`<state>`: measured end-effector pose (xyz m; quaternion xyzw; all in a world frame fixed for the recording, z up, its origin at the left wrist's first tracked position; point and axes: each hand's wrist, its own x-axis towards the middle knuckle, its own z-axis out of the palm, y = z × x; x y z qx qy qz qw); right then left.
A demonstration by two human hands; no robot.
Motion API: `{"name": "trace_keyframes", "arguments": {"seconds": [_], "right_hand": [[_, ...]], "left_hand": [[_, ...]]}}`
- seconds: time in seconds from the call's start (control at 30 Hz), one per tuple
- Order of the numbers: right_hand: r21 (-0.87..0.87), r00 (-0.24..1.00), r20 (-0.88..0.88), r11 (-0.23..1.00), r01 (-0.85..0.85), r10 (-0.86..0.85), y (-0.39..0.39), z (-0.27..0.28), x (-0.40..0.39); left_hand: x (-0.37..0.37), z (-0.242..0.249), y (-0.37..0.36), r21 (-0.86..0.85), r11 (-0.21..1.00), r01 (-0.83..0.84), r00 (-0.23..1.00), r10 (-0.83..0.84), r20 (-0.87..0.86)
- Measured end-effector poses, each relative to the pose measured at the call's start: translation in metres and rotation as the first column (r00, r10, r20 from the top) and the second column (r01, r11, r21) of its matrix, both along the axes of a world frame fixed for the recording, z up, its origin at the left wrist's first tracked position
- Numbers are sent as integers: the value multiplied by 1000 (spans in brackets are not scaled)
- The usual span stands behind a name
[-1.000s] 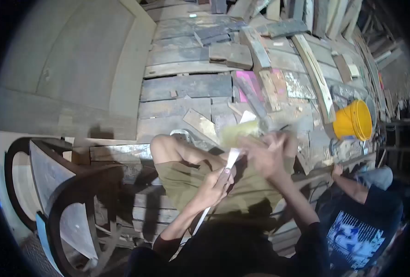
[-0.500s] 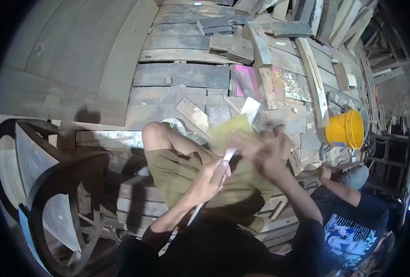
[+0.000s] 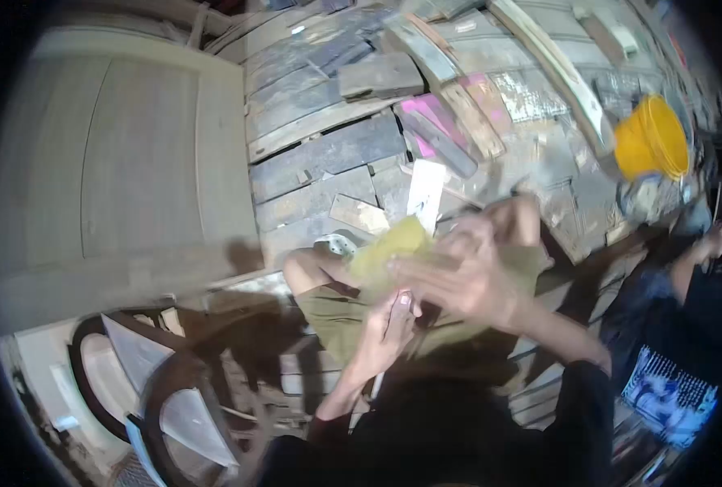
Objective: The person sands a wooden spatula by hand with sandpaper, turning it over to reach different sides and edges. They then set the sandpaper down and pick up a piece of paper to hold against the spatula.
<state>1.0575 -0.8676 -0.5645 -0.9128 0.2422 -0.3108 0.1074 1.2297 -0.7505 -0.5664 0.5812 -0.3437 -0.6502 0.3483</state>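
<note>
Right hand (image 3: 481, 286) shifted over tip of pale strip (image 3: 377, 383), grip unclear; left hand (image 3: 387, 331) clasps it.

A bucket (image 3: 633, 146) stood upper right, a panel (image 3: 142, 162) upper left, planks (image 3: 328, 154) between them; near centre, the right hand (image 3: 471, 280) was just right of the left hand (image 3: 388, 331).

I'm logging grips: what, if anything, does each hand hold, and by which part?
Left hand: a strip, above its visible lower end. Right hand: too blurred to tell.

Bucket (image 3: 652, 142): yellow, R side
Pink sheet (image 3: 439, 114): under gray bar (image 3: 444, 149)
Big panel (image 3: 142, 162): L side
Other person (image 3: 689, 277): dk shirt (image 3: 714, 321) w/ pic (image 3: 670, 398)
</note>
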Motion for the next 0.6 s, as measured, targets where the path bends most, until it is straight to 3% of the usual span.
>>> {"name": "trace_keyframes", "arguments": {"seconds": [0.03,0.07,0.17,0.2,0.3,0.33,0.47,0.53,0.6], "right_hand": [[-2,997,8,997,73,-73,-7,6,-5],[215,959,72,943,255,-275,-9,13,-8],[57,989,83,991,121,-125,12,-18,-3],[92,989,145,995,-33,19,21,-25,-3],[146,979,20,969,199,-204,-7,-26,-16],[339,939,-2,883,325,-345,-13,-13,-19],[67,997,-64,997,-45,49,24,-13,2],[188,996,-12,978,90,-89,5,-12,0],[323,974,90,931,171,-210,-4,-19,4]], "left_hand": [[-2,4,-4,31,999,-15,997,17,-70],[-4,6,-5,62,998,-11,996,17,-91],[-4,1,-5,119,993,-22,990,38,-133],[1,-7,3,127,992,-19,990,36,-133],[2,-5,-1,98,995,14,996,-5,-91],[2,-5,-3,81,996,22,996,-15,-84],[13,-12,5,40,999,18,997,-15,-82],[15,-9,5,74,997,-6,990,16,-142],[10,-16,7,-10,1000,21,994,-22,-103]]}}
